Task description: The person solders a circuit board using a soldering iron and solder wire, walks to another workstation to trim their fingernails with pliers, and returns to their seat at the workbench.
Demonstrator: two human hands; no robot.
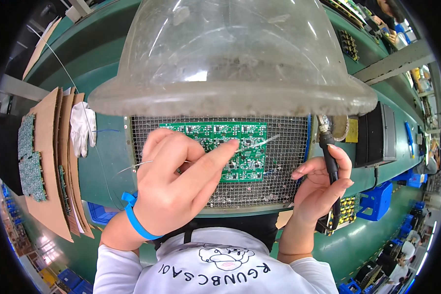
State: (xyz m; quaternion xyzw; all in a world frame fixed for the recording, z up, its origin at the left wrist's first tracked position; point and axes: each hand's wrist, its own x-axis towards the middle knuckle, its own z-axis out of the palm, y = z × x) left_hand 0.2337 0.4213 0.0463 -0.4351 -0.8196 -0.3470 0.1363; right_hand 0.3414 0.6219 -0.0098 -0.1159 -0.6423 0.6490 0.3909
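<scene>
A: What is being gripped nearest?
B: A thin wire (132, 168) is being pinched by the left hand (174, 181); a soldering iron (330, 161) is being clasped by the right hand (321, 183).
A: And beyond?
B: A green circuit board (240, 147) is being partly hidden on the mesh (284, 181), under a clear hood (230, 54).

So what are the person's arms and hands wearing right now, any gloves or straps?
Both hands are bare, no gloves. The left hand has a bright blue band around the wrist, its loose end sticking out to the side. The right hand has nothing on wrist or fingers. Short white sleeves end above the elbows, leaving both forearms uncovered. No rings or watch show.
</scene>
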